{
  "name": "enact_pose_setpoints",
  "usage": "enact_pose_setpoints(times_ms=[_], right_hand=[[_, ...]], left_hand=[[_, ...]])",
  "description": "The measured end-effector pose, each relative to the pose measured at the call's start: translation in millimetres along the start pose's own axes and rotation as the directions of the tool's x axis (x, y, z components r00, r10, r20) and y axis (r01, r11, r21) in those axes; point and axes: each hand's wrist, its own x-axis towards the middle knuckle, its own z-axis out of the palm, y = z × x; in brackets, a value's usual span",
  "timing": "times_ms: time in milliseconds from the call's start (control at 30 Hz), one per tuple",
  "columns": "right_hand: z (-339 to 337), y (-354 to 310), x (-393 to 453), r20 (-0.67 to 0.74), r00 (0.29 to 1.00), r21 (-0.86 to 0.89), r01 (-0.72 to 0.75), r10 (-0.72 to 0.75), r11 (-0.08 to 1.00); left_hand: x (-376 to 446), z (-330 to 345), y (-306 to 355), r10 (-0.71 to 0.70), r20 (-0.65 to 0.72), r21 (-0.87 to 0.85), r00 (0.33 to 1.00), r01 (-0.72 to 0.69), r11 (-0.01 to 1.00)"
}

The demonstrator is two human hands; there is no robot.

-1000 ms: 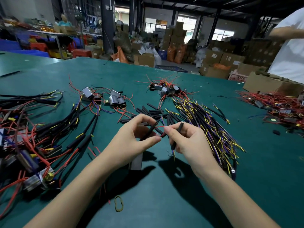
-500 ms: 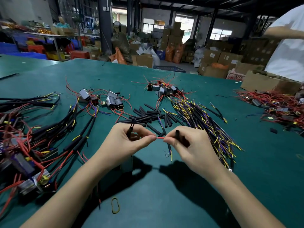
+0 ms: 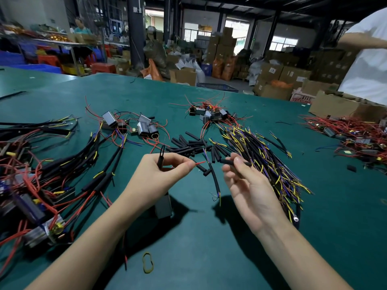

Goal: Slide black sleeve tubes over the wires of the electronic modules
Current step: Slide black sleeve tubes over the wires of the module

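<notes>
The left hand [image 3: 159, 176] pinches a red wire [image 3: 200, 163] between thumb and forefinger, its bare tip poking out toward three o'clock. A black sleeve tube [image 3: 161, 156] stands upright among the same fingers, and a grey module [image 3: 163, 206] hangs below the palm, half hidden, so I can only suppose the wire belongs to it. The right hand [image 3: 249, 185] sits just to the three o'clock side, palm turned up, thumb and fingertips pinching a second black sleeve tube [image 3: 235, 162] that lies nearly level, long axis running nine to three, its open mouth facing the wire tip.

The whole next move turns on that small gap. Wire tip and tube mouth point at one another along almost one line, near but not touching, the tube's end a shade higher. The right hand is the nearer to the tube's mouth and looks best placed to bring it toward nine o'clock onto the tip.

The loose pile of sleeve tubes [image 3: 192, 144] lies on the green table [image 3: 209, 248] at twelve o'clock from the hands, with a sheaf of sleeved wires [image 3: 268, 164] at two o'clock.
</notes>
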Motion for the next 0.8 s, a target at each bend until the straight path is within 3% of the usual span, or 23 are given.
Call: enact_pose_setpoints(times_ms=[167,567,800], right_hand=[[6.1,7.4,-3.3,-0.015,0.999,0.04,-0.05,0.051,0.998],[6.7,9.7,-4.4,-0.024,1.0,-0.059,0.013,-0.014,0.998],[8.0,11.7,-4.9,-0.048,0.999,-0.013,0.005,-0.006,1.0]], left_hand=[[-1.4,3.1,2.7,0.009,-0.021,-0.011,1.0,-0.009,1.0],[-1.5,3.1,4.2,0.009,-0.037,-0.008,0.999,-0.01,1.0],[-1.2,2.3,3.1,0.019,-0.039,-0.019,0.999,-0.02,1.0]])
